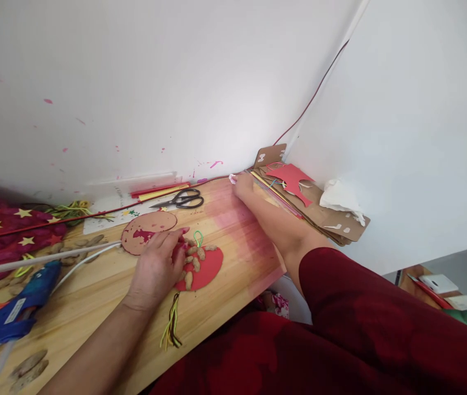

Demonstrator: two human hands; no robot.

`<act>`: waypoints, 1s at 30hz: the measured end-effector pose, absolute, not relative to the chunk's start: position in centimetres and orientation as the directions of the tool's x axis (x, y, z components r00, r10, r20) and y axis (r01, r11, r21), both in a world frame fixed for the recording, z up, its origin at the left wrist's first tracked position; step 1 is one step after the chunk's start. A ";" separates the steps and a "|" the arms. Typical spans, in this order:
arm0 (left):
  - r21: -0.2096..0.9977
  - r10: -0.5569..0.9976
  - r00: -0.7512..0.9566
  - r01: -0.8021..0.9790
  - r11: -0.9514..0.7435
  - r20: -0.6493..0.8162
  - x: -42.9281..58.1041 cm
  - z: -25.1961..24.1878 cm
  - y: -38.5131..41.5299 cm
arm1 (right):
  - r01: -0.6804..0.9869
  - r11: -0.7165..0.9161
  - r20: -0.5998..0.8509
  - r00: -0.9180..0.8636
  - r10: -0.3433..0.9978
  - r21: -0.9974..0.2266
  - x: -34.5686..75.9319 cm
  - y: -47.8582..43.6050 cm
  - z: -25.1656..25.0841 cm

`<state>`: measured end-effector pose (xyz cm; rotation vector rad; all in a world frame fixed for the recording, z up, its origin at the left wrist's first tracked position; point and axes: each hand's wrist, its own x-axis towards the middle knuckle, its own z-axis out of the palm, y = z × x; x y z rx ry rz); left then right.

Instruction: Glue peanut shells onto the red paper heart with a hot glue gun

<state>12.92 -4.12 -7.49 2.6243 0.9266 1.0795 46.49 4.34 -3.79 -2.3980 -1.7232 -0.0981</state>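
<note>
The left hand [157, 269] lies flat with its fingers spread out, pressing down on a red paper circle [204, 269] in the middle of the wooden table [94, 299]; it grips nothing. A row of peanuts [194, 262] already sits on the red circle, and a little green loop [198, 237] sticks out at the top, with yarn strands [171, 329] hanging out at the bottom; most of the red paper is bare, so I think lots of sticking is left to do. More peanuts [28, 367] wait loose near the table edge, and a brown cardboard circle [148, 230] lies just beside the hand. The right hand [244, 186] reaches far out to the stack of paper and cardboard [319, 214] by the wall; its fingers are turned away, so I cannot tell if it is open or pinching something. A blue glue gun [15, 312] rests at the left, cut off by the picture edge; the scissors [182, 199] lie near the wall. The part of the red circle under the palm is hidden.
</note>
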 end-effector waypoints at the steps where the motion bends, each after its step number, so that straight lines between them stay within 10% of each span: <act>1: 0.367 0.604 0.544 0.487 -0.793 0.583 12.9 -7.4 -4.1 | 0.958 -0.259 0.157 0.276 0.948 -0.121 45.6 4.1 -4.2; 13: 0.379 0.625 0.516 0.507 -0.774 0.586 11.9 -7.6 -4.0 | 0.928 0.287 0.185 -0.247 0.951 -0.239 37.8 -14.1 -6.2; 23: 0.354 0.582 0.526 0.475 -0.806 0.620 12.2 -7.9 -3.8 | 0.945 -0.305 0.089 0.316 0.945 -0.113 50.2 -8.6 -2.3; 30: 0.358 0.594 0.545 0.483 -0.799 0.591 12.5 -8.0 -3.6 | 0.988 -0.138 0.046 0.141 0.989 -0.074 41.0 -6.3 -3.9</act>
